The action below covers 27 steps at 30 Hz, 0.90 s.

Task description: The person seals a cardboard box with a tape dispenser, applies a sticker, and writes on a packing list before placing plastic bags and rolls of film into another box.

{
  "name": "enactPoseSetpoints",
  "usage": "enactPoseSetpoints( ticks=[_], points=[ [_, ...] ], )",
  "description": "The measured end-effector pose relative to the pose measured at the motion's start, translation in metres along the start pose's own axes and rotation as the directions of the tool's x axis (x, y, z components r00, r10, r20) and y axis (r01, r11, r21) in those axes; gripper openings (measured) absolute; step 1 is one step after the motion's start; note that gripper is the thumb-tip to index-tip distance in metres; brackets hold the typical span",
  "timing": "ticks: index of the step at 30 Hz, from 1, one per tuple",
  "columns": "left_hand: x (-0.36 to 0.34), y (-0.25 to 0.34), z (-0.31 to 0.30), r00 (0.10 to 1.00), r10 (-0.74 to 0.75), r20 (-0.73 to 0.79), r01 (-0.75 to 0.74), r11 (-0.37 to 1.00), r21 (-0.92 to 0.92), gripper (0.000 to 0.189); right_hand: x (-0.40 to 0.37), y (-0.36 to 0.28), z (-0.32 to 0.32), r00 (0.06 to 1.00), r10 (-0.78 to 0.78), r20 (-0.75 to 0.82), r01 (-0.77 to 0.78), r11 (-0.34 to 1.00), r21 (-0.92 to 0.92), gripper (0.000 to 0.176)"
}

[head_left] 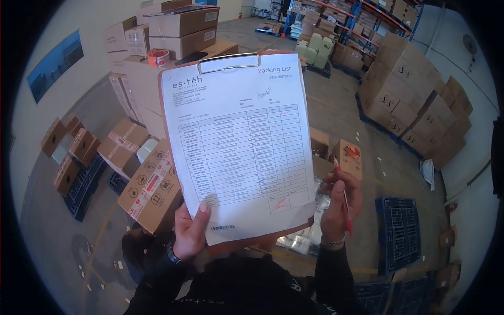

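Note:
A brown clipboard (262,237) fills the middle of the view, held up facing me. Under its metal clip (229,63) lies a printed packing list (241,215) with a table, small check marks and a red signature near the bottom. My left hand (191,232) grips the lower left corner, thumb on top of the paper. Beside the board's lower right edge, my right hand (338,207) is closed around a red pen (346,212), which points upward. Whether the right fingers also touch the board is hard to tell.
Stacked cartons (181,34) stand behind the board, with an orange tape roll (158,58) on them. A taped carton (152,186) sits at left. Blue pallets (399,233) lie on the floor at right. A tall carton stack (401,86) and racks (362,26) stand farther back.

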<state>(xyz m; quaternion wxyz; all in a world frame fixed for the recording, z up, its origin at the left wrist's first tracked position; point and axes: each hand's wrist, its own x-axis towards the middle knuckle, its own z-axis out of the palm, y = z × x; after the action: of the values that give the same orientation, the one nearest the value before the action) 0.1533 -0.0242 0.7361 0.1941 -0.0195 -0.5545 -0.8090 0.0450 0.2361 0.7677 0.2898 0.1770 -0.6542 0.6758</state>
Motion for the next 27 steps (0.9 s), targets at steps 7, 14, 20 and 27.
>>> enactPoseSetpoints(
  ticks=[7, 14, 20, 27],
  points=[
    [0.003, -0.001, -0.003, 1.0, 0.01, 0.002, -0.01, 1.0, -0.004, 0.037, -0.008, 0.001, 0.001, 0.996, 0.044, 0.074, -0.043, 0.999, -0.025, 0.029],
    [0.006, -0.002, -0.007, 1.0, 0.017, 0.003, -0.017, 1.0, -0.007, 0.037, -0.018, 0.007, 0.012, 0.897, 0.336, 0.286, -0.386, 0.912, 0.141, 0.043],
    [0.011, -0.005, -0.012, 0.998, -0.008, 0.067, 0.006, 0.999, 0.04, 0.047, -0.021, 0.006, 0.014, 0.886, 0.331, 0.325, -0.367, 0.928, 0.058, 0.04],
    [0.028, 0.003, -0.032, 0.961, 0.198, 0.195, -0.238, 0.949, 0.209, 0.083, -0.03, 0.011, 0.016, 0.903, 0.343, 0.259, -0.378, 0.92, 0.101, 0.038]
  ],
)
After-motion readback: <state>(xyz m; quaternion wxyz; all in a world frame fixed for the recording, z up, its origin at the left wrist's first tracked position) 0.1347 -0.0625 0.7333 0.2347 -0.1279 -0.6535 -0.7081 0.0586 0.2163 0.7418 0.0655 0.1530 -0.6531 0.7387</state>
